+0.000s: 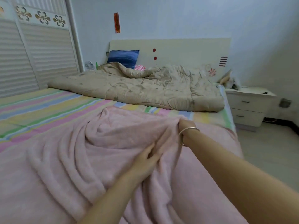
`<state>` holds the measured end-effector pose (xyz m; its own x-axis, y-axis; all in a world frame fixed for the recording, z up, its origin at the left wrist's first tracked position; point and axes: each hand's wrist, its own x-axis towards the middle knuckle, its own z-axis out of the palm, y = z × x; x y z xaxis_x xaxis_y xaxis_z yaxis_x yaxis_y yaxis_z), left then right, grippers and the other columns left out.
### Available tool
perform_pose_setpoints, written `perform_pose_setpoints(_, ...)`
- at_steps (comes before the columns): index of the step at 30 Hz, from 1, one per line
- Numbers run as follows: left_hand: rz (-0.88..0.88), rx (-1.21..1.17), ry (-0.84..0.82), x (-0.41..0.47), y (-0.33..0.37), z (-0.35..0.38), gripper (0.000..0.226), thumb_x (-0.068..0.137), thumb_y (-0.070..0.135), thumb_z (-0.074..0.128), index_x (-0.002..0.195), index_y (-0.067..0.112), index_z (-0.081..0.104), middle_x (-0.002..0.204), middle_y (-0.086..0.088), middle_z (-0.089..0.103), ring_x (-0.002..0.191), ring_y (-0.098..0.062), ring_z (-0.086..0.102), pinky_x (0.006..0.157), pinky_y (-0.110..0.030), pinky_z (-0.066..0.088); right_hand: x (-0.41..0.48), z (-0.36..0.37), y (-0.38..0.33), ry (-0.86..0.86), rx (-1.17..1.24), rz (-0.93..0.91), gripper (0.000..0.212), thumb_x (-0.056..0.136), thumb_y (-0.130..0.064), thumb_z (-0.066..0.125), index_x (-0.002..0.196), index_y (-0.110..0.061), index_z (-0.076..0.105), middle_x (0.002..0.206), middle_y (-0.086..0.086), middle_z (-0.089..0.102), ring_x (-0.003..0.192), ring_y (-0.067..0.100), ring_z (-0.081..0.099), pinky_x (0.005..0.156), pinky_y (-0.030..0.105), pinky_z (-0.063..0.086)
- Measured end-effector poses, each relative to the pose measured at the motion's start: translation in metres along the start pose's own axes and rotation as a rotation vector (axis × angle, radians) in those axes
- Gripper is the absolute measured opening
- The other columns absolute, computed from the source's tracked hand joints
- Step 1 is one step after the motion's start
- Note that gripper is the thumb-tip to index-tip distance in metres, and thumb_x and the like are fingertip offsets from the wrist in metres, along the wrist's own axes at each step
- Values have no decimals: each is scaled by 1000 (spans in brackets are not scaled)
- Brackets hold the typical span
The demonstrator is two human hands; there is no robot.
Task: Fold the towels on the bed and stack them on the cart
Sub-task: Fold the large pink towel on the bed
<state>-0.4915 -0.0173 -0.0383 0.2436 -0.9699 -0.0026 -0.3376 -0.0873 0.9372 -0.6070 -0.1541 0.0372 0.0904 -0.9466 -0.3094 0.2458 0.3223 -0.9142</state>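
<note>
The bed (48, 107) with a sheet in coloured stripes fills most of the view. On its near half lies the pink towel (113, 130), a large one, spread out and crumpled into long soft folds that run toward the person. Behind it, at the head end, lies a beige quilt (145, 88), loosely bunched. A white wardrobe (40, 50) with slatted doors stands at the left, a white nightstand (247, 104) at the right beside the bed, and a blue pillow (123, 58) leans on the headboard.

The right hand (186, 126) reaches far forward and its fingers are clenched round a gathered edge of the towel (the fingertips are hidden in the cloth). The left hand (145, 158) rests on a fold nearer to the person, fingers almost straight, pressing on the cloth. A thin metal bangle (189, 128) sits on the right wrist.
</note>
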Motion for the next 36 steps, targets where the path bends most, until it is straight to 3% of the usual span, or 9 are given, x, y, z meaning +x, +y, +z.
perform_pose_setpoints(5, 172, 466, -170, 76, 44, 121, 64, 96, 49, 46, 153, 27, 26, 162, 7, 12, 148, -9, 10, 120, -26, 11, 79, -115, -88, 350, -402, -229, 38, 102, -15, 38, 133, 5, 46, 132, 21, 52, 122, 34, 50, 95, 33, 37)
perform_pose_setpoints(8, 114, 651, -141, 117, 51, 172, 52, 98, 50, 40, 144, 26, 44, 155, -2, 36, 142, -21, 32, 116, -33, 26, 138, -181, -84, 424, -444, -192, 37, 96, -15, 49, 125, 6, 55, 110, 18, 58, 99, 33, 55, 83, 34, 40)
perform_pose_setpoints(10, 37, 750, -38, 132, 46, 189, 45, 96, 46, 36, 116, 19, 65, 125, -9, 63, 118, -32, 55, 102, -43, 43, 166, -208, -65, 379, -484, -118, 33, 92, -19, 57, 114, 5, 63, 100, 17, 63, 92, 32, 58, 80, 34, 43)
perform_pose_setpoints(13, -55, 796, 76, 161, 31, 185, 40, 91, 38, 39, 95, 13, 69, 102, -8, 70, 98, -32, 62, 88, -39, 51, 181, -226, -35, 231, -305, 46, 27, 91, -33, 62, 84, -6, 64, 73, 9, 59, 63, 25, 58, 63, 30, 46)
perform_pose_setpoints(16, 21, 819, 161, 194, 24, 170, 27, 91, 32, 43, 88, 18, 66, 100, -2, 68, 93, -26, 61, 76, -32, 49, 208, -237, -23, 234, -135, 75, 23, 96, -30, 49, 86, -13, 59, 69, 4, 53, 41, 14, 51, 46, 24, 43)
perform_pose_setpoints(24, 249, 864, 174, 283, 16, 156, 30, 98, 24, 41, 120, 21, 61, 125, 1, 61, 119, -21, 50, 94, -36, 44, 252, -233, -28, 338, -45, 36, 17, 94, -14, 46, 79, -13, 51, 74, 5, 45, 60, 20, 44, 50, 28, 42)
perform_pose_setpoints(27, 229, 906, 75, 307, 11, 154, 35, 101, 25, 36, 130, 23, 56, 132, 1, 59, 122, -21, 51, 98, -36, 44, 268, -231, -25, 385, -80, -12, 12, 97, -14, 47, 100, -7, 57, 77, 9, 45, 75, 22, 47, 69, 32, 45)
perform_pose_setpoints(33, 137, 1022, -21, 340, -6, 153, 42, 100, 28, 31, 141, 26, 44, 140, -4, 52, 124, -25, 50, 101, -36, 42, 268, -232, -14, 187, -186, 38, 16, 98, -14, 54, 86, -9, 64, 93, 10, 61, 87, 25, 56, 83, 32, 46)
perform_pose_setpoints(36, 197, 1166, 88, 346, -8, 154, 37, 96, 23, 34, 124, 27, 58, 120, -3, 60, 111, -24, 49, 89, -36, 43, 258, -239, -16, 15, -298, 78, 27, 100, -5, 41, 121, -13, 57, 106, 0, 58, 103, 15, 51, 98, 28, 40)
